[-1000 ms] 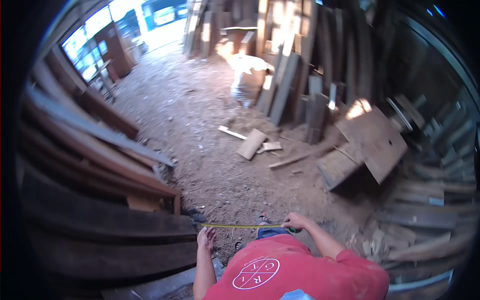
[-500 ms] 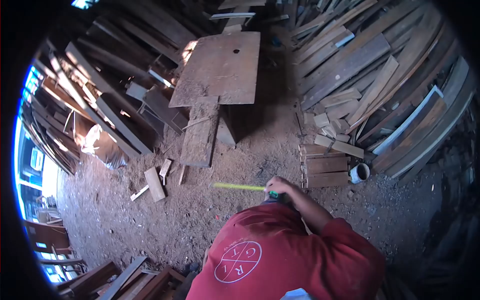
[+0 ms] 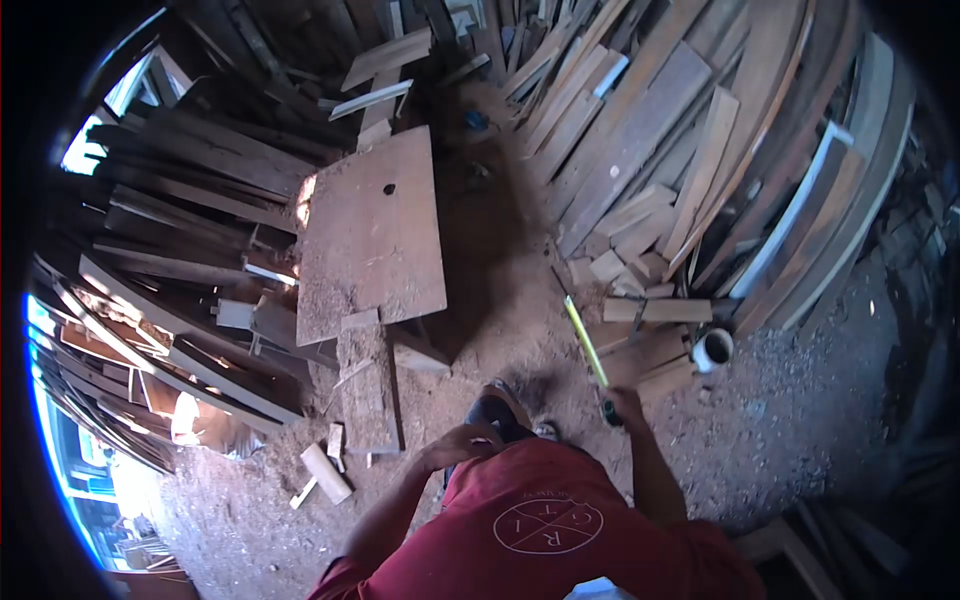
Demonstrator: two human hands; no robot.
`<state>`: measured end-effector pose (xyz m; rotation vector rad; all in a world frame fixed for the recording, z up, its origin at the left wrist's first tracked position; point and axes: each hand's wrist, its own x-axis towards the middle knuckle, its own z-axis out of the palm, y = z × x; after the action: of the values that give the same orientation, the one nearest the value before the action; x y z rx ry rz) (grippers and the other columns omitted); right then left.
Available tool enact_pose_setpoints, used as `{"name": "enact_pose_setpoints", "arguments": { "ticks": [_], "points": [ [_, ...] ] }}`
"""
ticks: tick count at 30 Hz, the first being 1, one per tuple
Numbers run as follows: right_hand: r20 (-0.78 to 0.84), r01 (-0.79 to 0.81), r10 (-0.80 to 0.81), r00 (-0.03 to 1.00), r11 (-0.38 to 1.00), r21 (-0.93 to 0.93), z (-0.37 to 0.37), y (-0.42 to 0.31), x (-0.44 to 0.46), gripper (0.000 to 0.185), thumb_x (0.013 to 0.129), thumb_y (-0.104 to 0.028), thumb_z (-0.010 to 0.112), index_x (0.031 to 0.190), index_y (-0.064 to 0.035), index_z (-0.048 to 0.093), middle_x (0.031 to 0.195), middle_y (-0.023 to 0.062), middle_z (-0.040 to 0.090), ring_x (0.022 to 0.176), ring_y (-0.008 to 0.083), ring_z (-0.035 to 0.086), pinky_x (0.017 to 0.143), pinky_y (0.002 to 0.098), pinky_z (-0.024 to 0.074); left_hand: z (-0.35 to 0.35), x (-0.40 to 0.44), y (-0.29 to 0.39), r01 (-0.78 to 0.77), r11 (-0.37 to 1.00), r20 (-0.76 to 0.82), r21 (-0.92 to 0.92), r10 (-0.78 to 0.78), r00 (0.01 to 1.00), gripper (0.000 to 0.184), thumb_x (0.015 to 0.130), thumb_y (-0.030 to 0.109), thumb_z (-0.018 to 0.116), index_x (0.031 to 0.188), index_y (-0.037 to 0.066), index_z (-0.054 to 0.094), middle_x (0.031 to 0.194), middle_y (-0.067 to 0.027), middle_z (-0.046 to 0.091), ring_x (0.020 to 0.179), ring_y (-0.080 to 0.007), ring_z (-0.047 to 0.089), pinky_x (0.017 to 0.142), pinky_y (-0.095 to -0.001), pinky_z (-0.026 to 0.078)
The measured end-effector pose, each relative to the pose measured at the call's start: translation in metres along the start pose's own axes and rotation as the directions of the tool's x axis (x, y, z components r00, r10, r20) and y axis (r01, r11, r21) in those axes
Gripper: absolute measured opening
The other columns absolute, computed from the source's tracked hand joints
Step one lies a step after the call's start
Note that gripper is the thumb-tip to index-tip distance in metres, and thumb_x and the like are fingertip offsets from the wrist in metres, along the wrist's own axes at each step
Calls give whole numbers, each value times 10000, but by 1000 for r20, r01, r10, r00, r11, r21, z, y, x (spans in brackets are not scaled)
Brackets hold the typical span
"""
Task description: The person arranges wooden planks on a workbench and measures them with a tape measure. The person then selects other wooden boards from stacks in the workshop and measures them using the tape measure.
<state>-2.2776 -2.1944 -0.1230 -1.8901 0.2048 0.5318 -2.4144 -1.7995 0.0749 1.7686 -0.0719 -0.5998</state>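
My right hand [image 3: 628, 404] is closed around a tape measure [image 3: 609, 411] with a dark green case, out to the right of my body. Its yellow blade [image 3: 585, 340] sticks out, slanting forward and left over the ground near the wood stack. My left hand [image 3: 462, 446] is in front of my waist, beside my dark trousers. Its fingers look loosely stretched and I see nothing in them. The red shirt [image 3: 480, 520] fills the lower middle of the view.
A sawdust-strewn board with a hole [image 3: 375, 240] lies on a low bench ahead, joined by a plank [image 3: 365, 395]. Stacked short boards [image 3: 650, 350] and a white bucket [image 3: 712, 351] stand at right. Long timber [image 3: 640, 150] leans right. Wood offcuts [image 3: 325, 473] lie left.
The view has turned and my body is more upright. My right hand has moved right with the tape measure, its blade now pointing forward instead of left. My left hand has come into view.
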Motion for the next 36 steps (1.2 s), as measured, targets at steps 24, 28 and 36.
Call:
{"name": "enact_pose_setpoints", "arguments": {
  "ticks": [24, 28, 36],
  "points": [
    [34, -367, 380, 924, 910, -191, -57, 5, 326, 215, 928, -245, 702, 841, -54, 748, 716, 72, 691, 584, 177, 648, 528, 363, 501, -257, 351, 43, -26, 997, 273, 69, 6, 962, 340, 940, 348, 684, 1124, 61, 687, 1080, -102, 696, 1029, -205, 650, 915, -376, 509],
    [143, -562, 558, 818, 827, -12, -42, -44, 397, 235, 958, -244, 668, 902, -29, 745, 778, 72, 726, 637, 167, 668, 565, 356, 521, -285, 393, 47, -12, 999, 139, -41, 17, 990, 292, 945, 283, 680, 1117, 48, 695, 1038, -94, 708, 995, -173, 647, 905, -365, 510],
    [577, 530, 41, 815, 347, -774, -36, -170, 597, 270, 859, -390, 594, 981, -235, 778, 871, 76, 754, 779, 288, 728, 684, 481, 559, -384, 493, 94, 101, 994, -46, -44, -103, 994, 338, 939, 324, 682, 1121, 40, 712, 1059, -138, 711, 1045, -219, 669, 916, -372, 521]
  ]
}}
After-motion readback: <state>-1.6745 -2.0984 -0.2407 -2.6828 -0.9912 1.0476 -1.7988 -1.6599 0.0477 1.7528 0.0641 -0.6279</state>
